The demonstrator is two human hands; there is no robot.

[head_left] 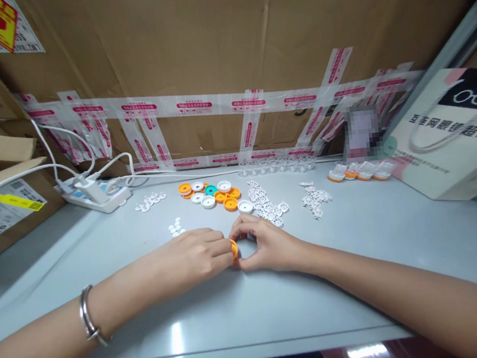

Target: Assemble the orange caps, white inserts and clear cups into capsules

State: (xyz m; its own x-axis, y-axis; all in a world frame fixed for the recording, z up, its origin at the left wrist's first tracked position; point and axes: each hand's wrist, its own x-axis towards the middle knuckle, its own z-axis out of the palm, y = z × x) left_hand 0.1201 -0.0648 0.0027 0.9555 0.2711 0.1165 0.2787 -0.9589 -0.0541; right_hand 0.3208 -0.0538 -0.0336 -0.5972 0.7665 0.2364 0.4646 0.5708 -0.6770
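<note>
Both hands pinch an orange cap (234, 249)
The left hand (203, 252) and right hand (265, 244) meet there; right of them, a paper bag (446, 142) reads "互联网眼镜超市".

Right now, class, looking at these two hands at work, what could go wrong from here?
The orange piece is held at the fingertips of both hands, so it might slip and drop to the table. The right hand is close to a white round dish and could nudge it into its neighbours. The left hand is near some small white pieces, which a sweep of the knuckles might scatter.
</note>
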